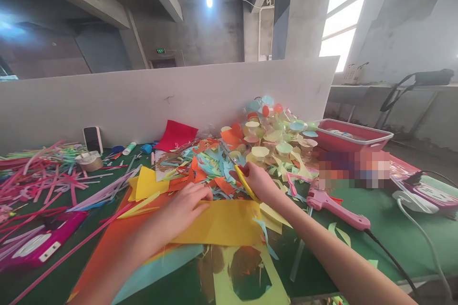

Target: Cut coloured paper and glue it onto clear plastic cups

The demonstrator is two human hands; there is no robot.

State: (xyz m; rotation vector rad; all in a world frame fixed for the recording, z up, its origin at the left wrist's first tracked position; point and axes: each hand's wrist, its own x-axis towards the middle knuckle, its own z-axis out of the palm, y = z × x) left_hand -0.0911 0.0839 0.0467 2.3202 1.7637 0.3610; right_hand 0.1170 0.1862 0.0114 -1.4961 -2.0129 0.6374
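The left hand (195,200) is lying over the upper edge of the yellow sheet (225,223), its fingers curling there, though whether they are pinching the paper or only pressing on it I cannot tell. The right hand (256,178) is grasping the scissors (244,183) by their yellow handles, with the blades pointing away over the scraps (211,164) rather than biting into the sheet. That sheet is lying in front of the person, between the 2 forearms, and is overlapping the green sheet (222,288). As for progress, plenty of cutting appears done: the green sheet is showing 1 large opening, scraps in several colours are piling up behind the hands, and many paper discs (260,153) are sitting on the heap at the back. The yellow sheet itself is showing no opening in the part that is visible — so its cutting, I judge, is mostly left to do. Paper is also waiting nearby: an orange sheet (107,243) and a blue sheet (153,274) are lying at the left forearm. The glue gun (338,212) is resting on the table (390,248) beyond the right forearm — nobody is holding it.
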